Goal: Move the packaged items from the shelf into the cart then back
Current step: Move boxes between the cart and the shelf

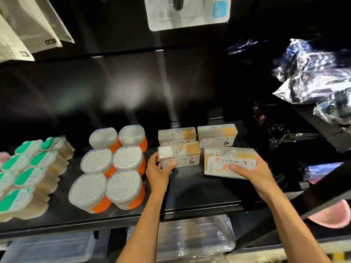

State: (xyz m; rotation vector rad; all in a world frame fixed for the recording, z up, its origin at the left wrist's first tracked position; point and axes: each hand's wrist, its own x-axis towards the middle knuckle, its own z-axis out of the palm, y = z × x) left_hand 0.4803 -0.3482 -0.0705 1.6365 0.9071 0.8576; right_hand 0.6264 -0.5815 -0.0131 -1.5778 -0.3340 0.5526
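Four clear rectangular boxes of mixed picks and swabs, right part of the black shelf (199,188). Two far boxes (197,136) stand side by side at the back. Near-left box (179,155): standing on the shelf, left hand (158,168) curled round its left end, thumb on the front. Near-right box (228,162): tilted, gripped by the right hand (252,170), thumb across the label. Six orange-based round swab tubs (112,166) to the left; green-lidded packs (28,173) at far left.

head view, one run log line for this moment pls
left hand: grips front-left clear box | right hand: holds front-right clear box | shelf
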